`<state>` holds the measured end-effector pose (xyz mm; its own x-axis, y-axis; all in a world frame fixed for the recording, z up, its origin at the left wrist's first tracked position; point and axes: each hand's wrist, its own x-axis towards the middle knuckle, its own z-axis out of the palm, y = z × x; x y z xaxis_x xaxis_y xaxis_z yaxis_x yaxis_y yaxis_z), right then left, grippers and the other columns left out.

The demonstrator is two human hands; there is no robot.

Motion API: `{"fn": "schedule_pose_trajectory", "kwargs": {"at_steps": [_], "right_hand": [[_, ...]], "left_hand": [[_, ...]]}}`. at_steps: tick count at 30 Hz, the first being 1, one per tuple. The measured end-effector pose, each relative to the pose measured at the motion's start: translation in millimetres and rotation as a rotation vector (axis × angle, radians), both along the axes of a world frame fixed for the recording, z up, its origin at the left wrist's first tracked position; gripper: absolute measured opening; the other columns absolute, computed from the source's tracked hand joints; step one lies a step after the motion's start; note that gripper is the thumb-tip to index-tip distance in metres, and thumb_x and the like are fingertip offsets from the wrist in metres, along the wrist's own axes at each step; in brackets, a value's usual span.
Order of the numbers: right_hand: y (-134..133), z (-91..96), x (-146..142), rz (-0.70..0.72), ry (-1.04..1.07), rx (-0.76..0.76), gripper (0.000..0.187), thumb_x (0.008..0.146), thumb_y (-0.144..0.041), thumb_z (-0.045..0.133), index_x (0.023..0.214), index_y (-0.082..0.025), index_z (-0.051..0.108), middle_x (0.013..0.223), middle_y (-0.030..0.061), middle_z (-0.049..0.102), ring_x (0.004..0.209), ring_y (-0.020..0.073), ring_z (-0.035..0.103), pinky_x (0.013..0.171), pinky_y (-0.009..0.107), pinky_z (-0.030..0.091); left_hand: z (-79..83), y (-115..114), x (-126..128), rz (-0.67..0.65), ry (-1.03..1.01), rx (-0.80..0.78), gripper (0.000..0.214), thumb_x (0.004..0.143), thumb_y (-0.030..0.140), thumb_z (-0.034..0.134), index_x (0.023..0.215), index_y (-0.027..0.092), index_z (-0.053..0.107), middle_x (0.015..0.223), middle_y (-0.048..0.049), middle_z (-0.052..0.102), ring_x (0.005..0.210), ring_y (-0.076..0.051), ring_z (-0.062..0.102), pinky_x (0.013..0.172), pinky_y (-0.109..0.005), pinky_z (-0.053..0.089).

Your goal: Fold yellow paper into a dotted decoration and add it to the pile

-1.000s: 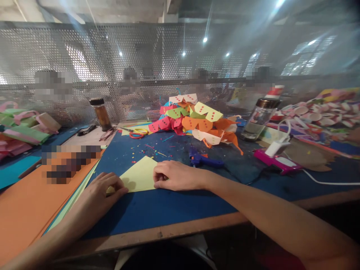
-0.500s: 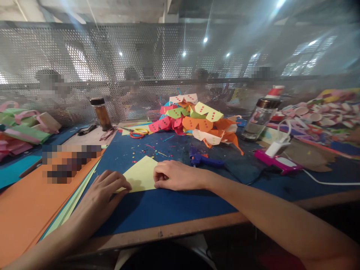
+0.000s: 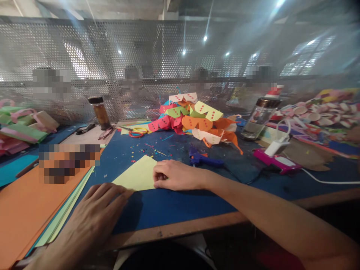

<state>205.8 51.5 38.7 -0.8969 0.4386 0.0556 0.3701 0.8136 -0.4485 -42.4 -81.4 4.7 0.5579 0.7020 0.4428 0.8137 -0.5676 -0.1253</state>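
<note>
A pale yellow sheet of paper [image 3: 134,174], which looks folded to a point at the top, lies flat on the blue table. On its right side rests my right hand [image 3: 176,175], fingers curled and thumb and fingertips closed at the paper's edge. My left hand [image 3: 102,208] is at the lower left edge of the sheet, fingers stretched out and slightly blurred, with fingertips by the bottom edge. The right hand covers the sheet's right corner.
Behind my right hand lies a blue glue gun [image 3: 206,159]. Scissors [image 3: 137,131] and a pile of colourful paper masks [image 3: 194,116] are farther back. Orange sheets [image 3: 25,213] lie left. A glass bottle [image 3: 257,118] and a magenta power strip [image 3: 277,161] stand right.
My left hand has moved down and toward me, off the left part of the yellow paper, uncovering its left corner. My right hand has stayed in place on the paper.
</note>
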Motion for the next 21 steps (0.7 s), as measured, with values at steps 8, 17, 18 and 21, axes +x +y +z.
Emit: {"fn": "schedule_pose_trajectory", "kwargs": {"at_steps": [8, 17, 18, 21], "right_hand": [[-3, -1.4, 0, 0.015, 0.032, 0.028, 0.010, 0.089, -0.028, 0.063, 0.087, -0.018, 0.064, 0.090, 0.0033, 0.064, 0.084, 0.0171, 0.059, 0.078, 0.028, 0.043], [-18, -2.0, -7, 0.207, 0.065, 0.187, 0.026, 0.095, -0.024, 0.058, 0.119, -0.024, 0.069, 0.098, 0.0060, 0.059, 0.095, 0.0189, 0.056, 0.090, 0.032, 0.040], [-18, -1.9, -7, 0.209, 0.063, 0.198, 0.025, 0.095, -0.024, 0.058, 0.118, -0.024, 0.069, 0.098, 0.0062, 0.059, 0.095, 0.0190, 0.056, 0.090, 0.032, 0.040], [-18, -1.5, -6, 0.208, 0.066, 0.202, 0.026, 0.095, -0.023, 0.058, 0.118, -0.023, 0.070, 0.098, 0.0063, 0.059, 0.094, 0.0189, 0.056, 0.089, 0.032, 0.041]], "left_hand": [[-5.0, -8, 11, 0.120, 0.024, 0.027, 0.037, 0.095, 0.042, 0.048, 0.131, 0.034, 0.057, 0.111, -0.0044, 0.069, 0.094, -0.025, 0.063, 0.079, -0.038, 0.046], [-13.3, -7, 7, 0.139, 0.045, 0.005, 0.041, 0.096, 0.040, 0.050, 0.136, 0.033, 0.052, 0.114, -0.0054, 0.065, 0.095, -0.026, 0.059, 0.079, -0.039, 0.046], [-14.8, -7, 6, 0.141, 0.043, 0.002, 0.040, 0.095, 0.041, 0.051, 0.135, 0.033, 0.052, 0.115, -0.0053, 0.064, 0.096, -0.027, 0.059, 0.079, -0.040, 0.046], [-17.7, -7, 6, 0.146, 0.032, 0.016, 0.037, 0.095, 0.040, 0.052, 0.132, 0.032, 0.054, 0.116, -0.0054, 0.064, 0.098, -0.027, 0.059, 0.081, -0.041, 0.045]]}}
